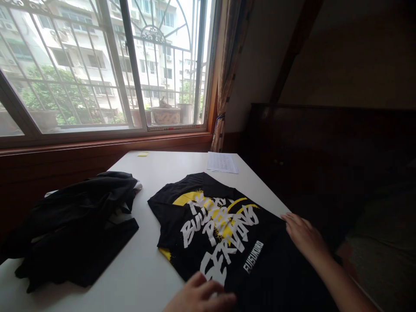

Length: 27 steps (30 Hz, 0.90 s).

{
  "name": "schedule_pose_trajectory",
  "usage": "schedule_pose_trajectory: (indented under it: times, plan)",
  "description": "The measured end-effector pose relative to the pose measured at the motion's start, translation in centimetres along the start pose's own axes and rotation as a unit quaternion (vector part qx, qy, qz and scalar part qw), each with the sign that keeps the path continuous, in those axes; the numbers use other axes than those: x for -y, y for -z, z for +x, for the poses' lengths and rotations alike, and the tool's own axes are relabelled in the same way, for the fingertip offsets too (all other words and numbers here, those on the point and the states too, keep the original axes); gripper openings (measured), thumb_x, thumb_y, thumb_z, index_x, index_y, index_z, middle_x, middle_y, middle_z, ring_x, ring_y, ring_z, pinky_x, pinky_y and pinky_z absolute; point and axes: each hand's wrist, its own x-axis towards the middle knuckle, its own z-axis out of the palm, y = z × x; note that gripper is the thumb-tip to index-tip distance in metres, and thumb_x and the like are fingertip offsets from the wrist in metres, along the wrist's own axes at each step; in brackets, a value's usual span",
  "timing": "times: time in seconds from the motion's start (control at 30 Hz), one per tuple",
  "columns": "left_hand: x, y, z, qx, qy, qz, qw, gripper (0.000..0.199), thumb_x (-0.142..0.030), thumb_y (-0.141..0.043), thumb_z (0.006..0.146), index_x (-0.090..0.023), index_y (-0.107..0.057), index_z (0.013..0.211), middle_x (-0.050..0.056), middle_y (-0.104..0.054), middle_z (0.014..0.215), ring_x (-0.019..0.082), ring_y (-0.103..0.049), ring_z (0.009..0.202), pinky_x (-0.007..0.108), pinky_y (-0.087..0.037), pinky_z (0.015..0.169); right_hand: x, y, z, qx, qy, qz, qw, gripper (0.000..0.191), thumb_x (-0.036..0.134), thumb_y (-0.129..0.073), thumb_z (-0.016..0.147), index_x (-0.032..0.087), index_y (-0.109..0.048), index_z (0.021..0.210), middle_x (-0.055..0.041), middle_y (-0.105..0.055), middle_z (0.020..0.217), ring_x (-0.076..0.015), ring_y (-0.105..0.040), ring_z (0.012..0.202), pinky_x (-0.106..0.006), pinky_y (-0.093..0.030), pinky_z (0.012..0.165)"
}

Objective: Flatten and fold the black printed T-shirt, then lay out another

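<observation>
While the left hand (203, 297) curls over the near part of the black printed shirt (224, 227) and the right hand (303, 234) rests at its side edge, I can't tell whether either pinches cloth. Spread on the white table (139, 264), beside a dark clothes heap (87, 216), the shirt looks light, soft and limp, best held by its edges. Papers (222, 162) lie beyond.
</observation>
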Motion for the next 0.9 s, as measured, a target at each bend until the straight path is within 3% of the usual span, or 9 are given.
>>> schedule_pose_trajectory:
  times: [0.03, 0.1, 0.2, 0.3, 0.4, 0.5, 0.6, 0.77, 0.9]
  plan:
    - [1.5, 1.1, 0.4, -0.003, 0.004, 0.0, 1.0, 0.035, -0.036, -0.058, 0.1, -0.036, -0.059, 0.135, 0.003, -0.071, 0.128, 0.023, -0.067, 0.114, 0.038, -0.058, 0.09, 0.6, 0.3, -0.1, -0.007, -0.002, -0.011, 1.0, 0.052, 0.034, -0.035, 0.093, 0.017, -0.063, 0.133, -0.0142, -0.059, 0.14, -0.0339, -0.057, 0.123, -0.05, -0.053, 0.096]
    - [5.3, 3.3, 0.6, -0.012, 0.105, 0.01, 0.994, 0.032, -0.032, -0.055, 0.1, -0.03, -0.061, 0.131, 0.003, -0.066, 0.137, 0.026, -0.058, 0.128, 0.045, -0.05, 0.105, 2.2, 0.8, -0.6, -0.015, 0.001, -0.024, 1.0, 0.052, 0.034, -0.035, 0.093, 0.017, -0.061, 0.135, -0.0137, -0.057, 0.143, -0.0347, -0.055, 0.127, -0.051, -0.052, 0.099]
    - [12.4, 5.3, -0.5, -0.025, 0.206, 0.064, 0.976, 0.03, -0.024, -0.046, 0.101, -0.025, -0.066, 0.124, 0.006, -0.066, 0.136, 0.026, -0.056, 0.13, 0.046, -0.045, 0.112, 5.5, 1.1, -1.8, 0.014, 0.022, -0.004, 1.0, 0.054, 0.038, -0.032, 0.095, 0.02, -0.059, 0.139, -0.0097, -0.053, 0.148, -0.0321, -0.052, 0.132, -0.049, -0.049, 0.105]
    - [18.8, 5.8, -2.3, -0.022, 0.292, 0.114, 0.949, 0.032, -0.027, -0.044, 0.101, -0.022, -0.067, 0.123, 0.009, -0.065, 0.134, 0.028, -0.058, 0.127, 0.046, -0.048, 0.107, 8.5, 1.0, -3.3, 0.083, 0.026, 0.027, 0.996, 0.059, 0.049, -0.032, 0.097, 0.023, -0.054, 0.145, -0.0065, -0.048, 0.154, -0.0327, -0.044, 0.141, -0.051, -0.046, 0.11]
    - [22.8, 5.7, -4.1, -0.008, 0.3, 0.119, 0.946, 0.032, -0.029, -0.042, 0.102, -0.022, -0.07, 0.116, 0.01, -0.069, 0.119, 0.026, -0.065, 0.11, 0.043, -0.053, 0.099, 9.7, 1.0, -4.2, 0.133, 0.013, 0.037, 0.99, 0.064, 0.056, -0.028, 0.098, 0.027, -0.044, 0.153, -0.0031, -0.037, 0.162, -0.0328, -0.031, 0.149, -0.057, -0.033, 0.118]
    - [24.2, 5.8, -5.9, 0.0, 0.293, 0.122, 0.948, 0.03, -0.033, -0.044, 0.101, -0.025, -0.069, 0.115, 0.007, -0.067, 0.116, 0.026, -0.063, 0.108, 0.041, -0.053, 0.096, 9.3, 1.2, -4.2, 0.168, 0.008, 0.04, 0.985, 0.065, 0.061, -0.024, 0.099, 0.033, -0.034, 0.157, 0.001, -0.025, 0.167, -0.0317, -0.019, 0.154, -0.062, -0.022, 0.121]
    - [24.0, 6.2, -7.6, 0.004, 0.288, 0.125, 0.949, 0.028, -0.035, -0.045, 0.101, -0.026, -0.067, 0.117, 0.007, -0.066, 0.118, 0.027, -0.059, 0.111, 0.042, -0.052, 0.098, 8.1, 1.6, -3.6, 0.195, 0.027, 0.052, 0.979, 0.065, 0.064, -0.023, 0.099, 0.039, -0.027, 0.159, 0.0054, -0.017, 0.169, -0.0297, -0.011, 0.156, -0.062, -0.017, 0.122]
    - [22.1, 7.3, -10.4, 0.026, 0.278, 0.128, 0.952, 0.024, -0.033, -0.047, 0.101, -0.027, -0.065, 0.116, 0.007, -0.065, 0.119, 0.026, -0.059, 0.111, 0.041, -0.049, 0.098, 6.4, 2.0, -2.1, 0.218, 0.058, 0.072, 0.972, 0.065, 0.068, -0.02, 0.099, 0.044, -0.023, 0.159, 0.0087, -0.014, 0.169, -0.0272, -0.008, 0.156, -0.059, -0.013, 0.124]
    - [20.1, 8.3, -12.1, 0.05, 0.267, 0.111, 0.956, 0.023, -0.033, -0.046, 0.102, -0.026, -0.065, 0.115, 0.007, -0.065, 0.118, 0.025, -0.06, 0.111, 0.04, -0.048, 0.099, 5.6, 1.7, -0.7, 0.211, 0.081, 0.07, 0.972, 0.065, 0.067, -0.019, 0.1, 0.041, -0.023, 0.159, 0.0066, -0.015, 0.169, -0.0263, -0.009, 0.156, -0.058, -0.012, 0.125]
